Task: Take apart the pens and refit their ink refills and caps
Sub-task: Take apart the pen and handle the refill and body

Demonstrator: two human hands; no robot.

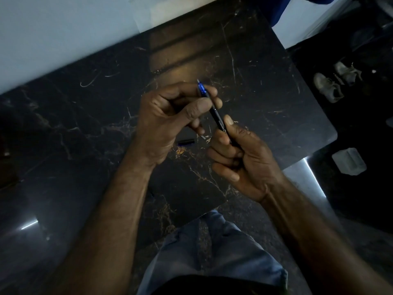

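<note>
Dark marble table (255, 67) lies under the pen (219, 120), which both hands clamp: left hand (170, 116) at its blue tip, right hand (244, 158) on the barrel. Below the pen rests the cap (186, 142); twisting carelessly could drop parts onto the dim floor.

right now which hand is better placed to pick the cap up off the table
Left. The left hand hovers right beside the cap, pinching only the pen tip; the right hand grips the barrel.
</note>
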